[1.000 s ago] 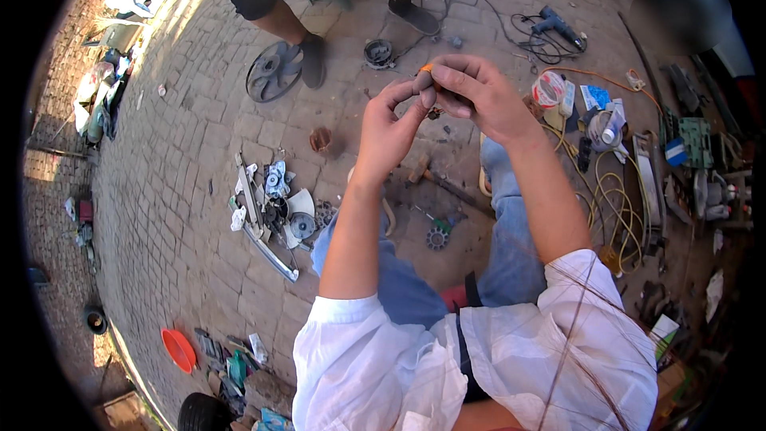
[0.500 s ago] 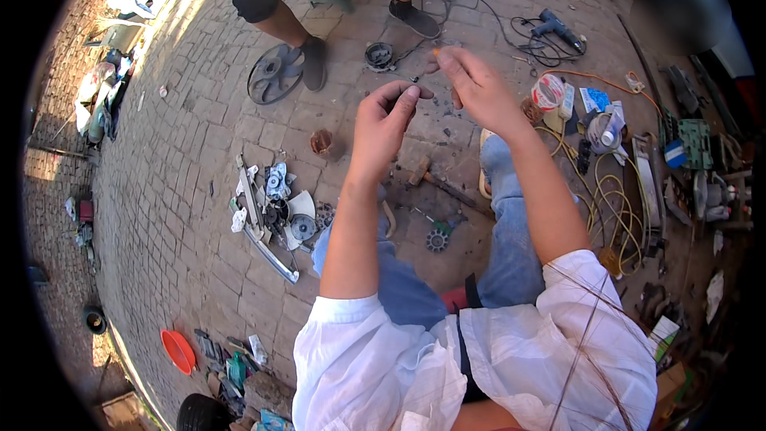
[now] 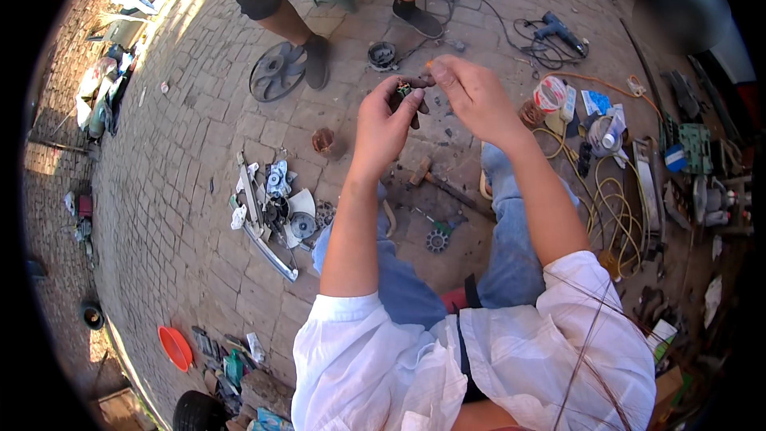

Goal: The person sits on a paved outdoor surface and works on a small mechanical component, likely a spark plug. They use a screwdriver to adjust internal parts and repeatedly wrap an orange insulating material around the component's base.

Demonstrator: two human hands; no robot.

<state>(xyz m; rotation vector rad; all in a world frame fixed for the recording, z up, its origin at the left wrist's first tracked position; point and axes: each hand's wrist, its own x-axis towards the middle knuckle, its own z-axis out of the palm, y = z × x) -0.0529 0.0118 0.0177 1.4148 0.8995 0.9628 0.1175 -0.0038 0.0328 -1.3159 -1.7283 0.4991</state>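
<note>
My left hand [image 3: 381, 124] is closed, pinching a small dark part with green and yellowish bits [image 3: 404, 89] between thumb and fingers. Close beside it on the right, my right hand [image 3: 472, 100] is closed too, its thumb and forefinger together at a small orange piece [image 3: 430, 65]. The rest of that piece is hidden by the fingers. Both hands are raised in front of me, fingertips almost meeting. Below them, on the paving between my legs, lie a hammer [image 3: 456, 194] and a dark toothed wheel [image 3: 436, 241].
Metal and plastic scrap [image 3: 275, 215] lies left of my legs. A person's shoe [image 3: 317, 62] stands ahead, by a fan wheel [image 3: 277, 72] and a round housing [image 3: 381, 56]. A corded power tool [image 3: 561, 33], yellow cable [image 3: 621, 191] and bottles are at right; a red-orange basin [image 3: 175, 349] lies lower left.
My right hand has shifted slightly left and down, closer to the left hand. The left hand has turned a little, so the part's green and yellowish bits now show.
</note>
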